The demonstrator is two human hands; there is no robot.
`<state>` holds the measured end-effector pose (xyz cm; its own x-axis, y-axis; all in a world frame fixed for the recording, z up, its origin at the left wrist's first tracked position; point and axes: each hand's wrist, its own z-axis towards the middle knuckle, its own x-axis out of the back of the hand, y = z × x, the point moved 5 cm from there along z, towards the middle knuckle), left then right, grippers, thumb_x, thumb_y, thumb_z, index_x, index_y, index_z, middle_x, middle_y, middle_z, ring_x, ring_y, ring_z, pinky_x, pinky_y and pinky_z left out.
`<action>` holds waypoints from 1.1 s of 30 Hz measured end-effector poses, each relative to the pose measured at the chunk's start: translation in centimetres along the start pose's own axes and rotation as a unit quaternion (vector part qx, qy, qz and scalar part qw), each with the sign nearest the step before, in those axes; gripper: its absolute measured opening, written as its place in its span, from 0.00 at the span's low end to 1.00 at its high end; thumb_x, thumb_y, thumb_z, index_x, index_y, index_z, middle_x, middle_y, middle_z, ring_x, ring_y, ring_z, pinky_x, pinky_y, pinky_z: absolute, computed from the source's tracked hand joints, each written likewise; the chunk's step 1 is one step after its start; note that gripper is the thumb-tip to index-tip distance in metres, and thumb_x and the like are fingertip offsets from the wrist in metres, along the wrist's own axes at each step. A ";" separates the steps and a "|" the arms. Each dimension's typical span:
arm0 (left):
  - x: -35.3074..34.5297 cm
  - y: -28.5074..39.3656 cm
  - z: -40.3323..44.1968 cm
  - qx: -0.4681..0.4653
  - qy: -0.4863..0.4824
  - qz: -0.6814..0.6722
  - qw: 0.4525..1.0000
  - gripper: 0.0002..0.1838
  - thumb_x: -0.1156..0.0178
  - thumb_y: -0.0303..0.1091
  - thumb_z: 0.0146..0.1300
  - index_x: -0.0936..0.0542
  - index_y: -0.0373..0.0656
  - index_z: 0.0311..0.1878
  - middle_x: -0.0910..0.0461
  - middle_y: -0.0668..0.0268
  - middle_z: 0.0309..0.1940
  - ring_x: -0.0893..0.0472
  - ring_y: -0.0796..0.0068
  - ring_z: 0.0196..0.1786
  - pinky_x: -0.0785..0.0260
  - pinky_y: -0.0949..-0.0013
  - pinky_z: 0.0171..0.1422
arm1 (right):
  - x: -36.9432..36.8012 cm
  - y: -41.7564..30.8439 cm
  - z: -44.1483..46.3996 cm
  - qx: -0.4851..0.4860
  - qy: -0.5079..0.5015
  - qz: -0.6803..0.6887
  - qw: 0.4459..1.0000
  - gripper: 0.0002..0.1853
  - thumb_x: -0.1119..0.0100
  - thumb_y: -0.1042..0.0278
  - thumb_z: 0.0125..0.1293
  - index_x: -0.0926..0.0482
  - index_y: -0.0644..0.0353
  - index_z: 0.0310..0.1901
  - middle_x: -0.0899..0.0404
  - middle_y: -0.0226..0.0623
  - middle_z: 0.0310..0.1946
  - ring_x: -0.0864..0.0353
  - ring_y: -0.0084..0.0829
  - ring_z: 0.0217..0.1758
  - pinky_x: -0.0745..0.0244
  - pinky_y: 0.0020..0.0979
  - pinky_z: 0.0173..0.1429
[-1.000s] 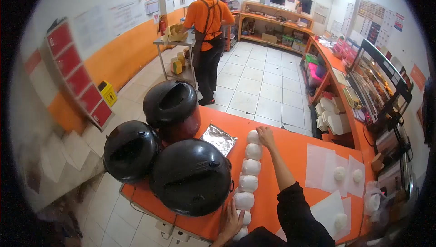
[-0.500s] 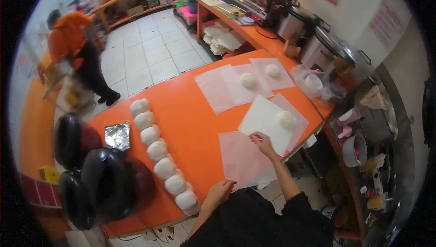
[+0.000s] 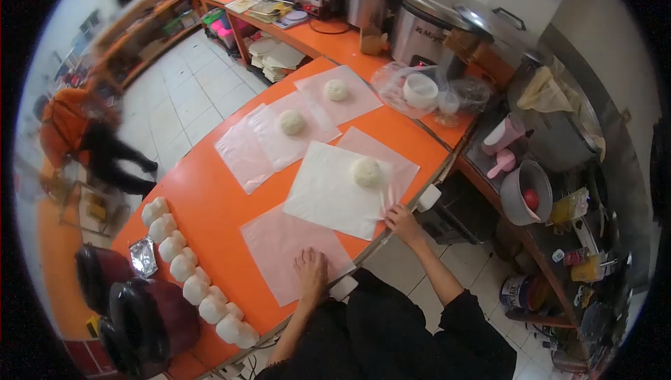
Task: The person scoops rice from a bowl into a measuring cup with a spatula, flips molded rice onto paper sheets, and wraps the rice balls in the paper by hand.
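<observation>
My left hand (image 3: pixel 311 271) rests with fingers spread on a bare pink plastic sheet (image 3: pixel 279 244) near the table's front edge. At the front right, my right hand (image 3: pixel 402 223) pinches a crinkled sheet edge where a white sheet (image 3: pixel 318 191) overlaps another pink sheet (image 3: pixel 400 162). Which of the two layers it grips is hard to make out. A round dough ball (image 3: pixel 365 172) sits on the white sheet. Farther back, two more dough balls, one (image 3: pixel 292 122) and another (image 3: pixel 336 90), lie on pink sheets.
Along the left runs a row of white dough balls (image 3: pixel 183 267), beside a foil piece (image 3: pixel 143 257) and dark red pots (image 3: pixel 150 317). Bagged white cups (image 3: pixel 421 90) and a steel cooker (image 3: pixel 426 30) stand at the back. A person in orange (image 3: pixel 66 125) bends at far left.
My right hand has left the white sheet's left corner and moved to the right-hand sheet edge. My left hand has come forward onto the bare pink sheet. The camera view has shifted.
</observation>
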<state>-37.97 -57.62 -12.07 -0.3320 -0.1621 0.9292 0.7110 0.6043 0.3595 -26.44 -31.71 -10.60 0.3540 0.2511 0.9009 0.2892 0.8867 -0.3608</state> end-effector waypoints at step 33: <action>1.7 2.5 16.4 -0.013 0.145 -0.518 0.843 0.08 0.45 0.28 0.64 0.27 0.36 0.29 0.26 0.69 0.26 0.28 0.80 0.32 0.35 0.75 0.40 | -0.6 10.0 3.8 -0.135 0.103 0.543 0.822 0.04 0.37 0.74 0.54 0.18 0.62 0.33 0.19 0.32 0.31 0.22 0.26 0.36 0.27 0.29 0.40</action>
<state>-46.97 -43.58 -11.05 -0.6208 -0.7782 0.0950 0.1467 0.0038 0.9892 -27.14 -21.57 -13.86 0.6680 0.7431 -0.0386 -0.1205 0.0568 -0.9911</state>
